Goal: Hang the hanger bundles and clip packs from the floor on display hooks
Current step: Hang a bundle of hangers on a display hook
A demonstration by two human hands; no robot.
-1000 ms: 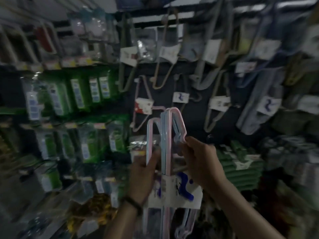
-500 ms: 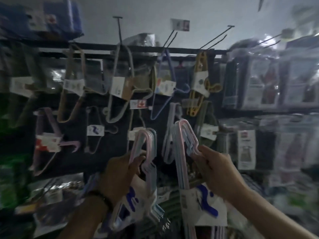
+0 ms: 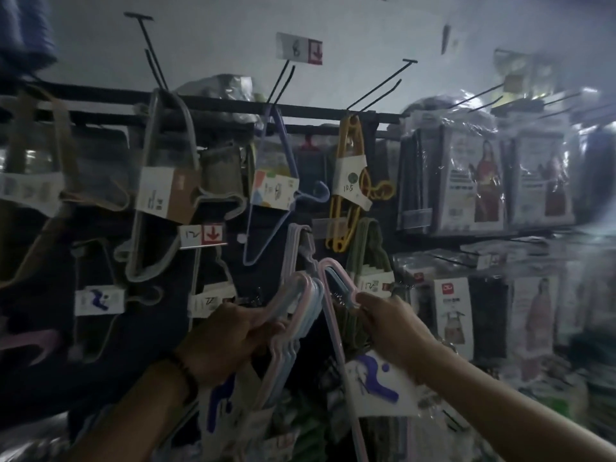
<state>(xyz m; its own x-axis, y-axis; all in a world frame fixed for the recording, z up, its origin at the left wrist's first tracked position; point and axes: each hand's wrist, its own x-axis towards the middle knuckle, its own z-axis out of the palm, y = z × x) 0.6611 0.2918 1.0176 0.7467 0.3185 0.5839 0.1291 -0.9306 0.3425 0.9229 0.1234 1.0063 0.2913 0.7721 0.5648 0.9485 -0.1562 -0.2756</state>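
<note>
**Two pastel hanger bundles held up to the display wall**

We see both hands raised in front of a dark display wall, each carrying its own bundle. The left hand (image 3: pixel 230 341) has its grip closed around the necks of a pink-and-blue hanger bundle (image 3: pixel 301 305), whose hooks point up and to the right; its white card with a blue mark (image 3: pixel 226 405) hangs below the wrist. The right hand (image 3: pixel 390 328) pinches the tip of the hook of a second pastel hanger bundle (image 3: pixel 341 276), grip tight on it, and that bundle's card (image 3: pixel 376 388) sits under the palm. The two sets of hooks stand just beside each other, below a similar pastel bundle (image 3: pixel 295 248) already hanging on the wall.

Above, a yellow hanger pack (image 3: pixel 346 181), a blue hanger pack (image 3: pixel 280 201) and a grey one (image 3: pixel 160 201) hang from the top rail. Bare black display hooks (image 3: pixel 376 91) jut out over them, near a price tag (image 3: pixel 299 48). Wrapped apron packs (image 3: pixel 466 178) fill the right side. The edges are blurred.
</note>
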